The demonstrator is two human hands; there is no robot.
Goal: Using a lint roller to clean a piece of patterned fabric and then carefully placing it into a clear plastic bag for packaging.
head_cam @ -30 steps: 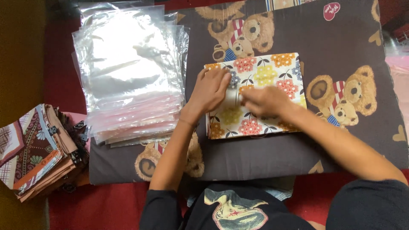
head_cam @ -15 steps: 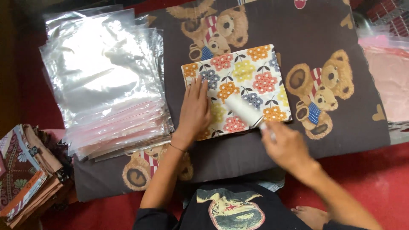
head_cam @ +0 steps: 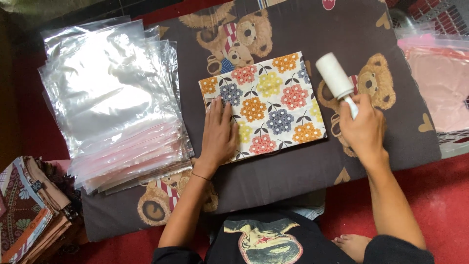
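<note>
A folded cloth (head_cam: 273,98) with coloured flower clusters on white lies on a dark cushion (head_cam: 303,161) printed with teddy bears. My left hand (head_cam: 218,133) rests flat on the cloth's near left corner, fingers together. My right hand (head_cam: 361,128) is to the right of the cloth and grips the handle of a white lint roller (head_cam: 335,76), whose roll points up and away, lifted off the cloth.
A stack of clear plastic bags (head_cam: 115,98) lies on the cushion's left part. Folded patterned cloths (head_cam: 29,210) are piled at the lower left on the red floor. Pink bagged items (head_cam: 439,83) sit at the right edge.
The roller was on the middle of the cloth, then swept toward its near right corner, and is now lifted off to the right. My left hand slid to the cloth's near left corner.
</note>
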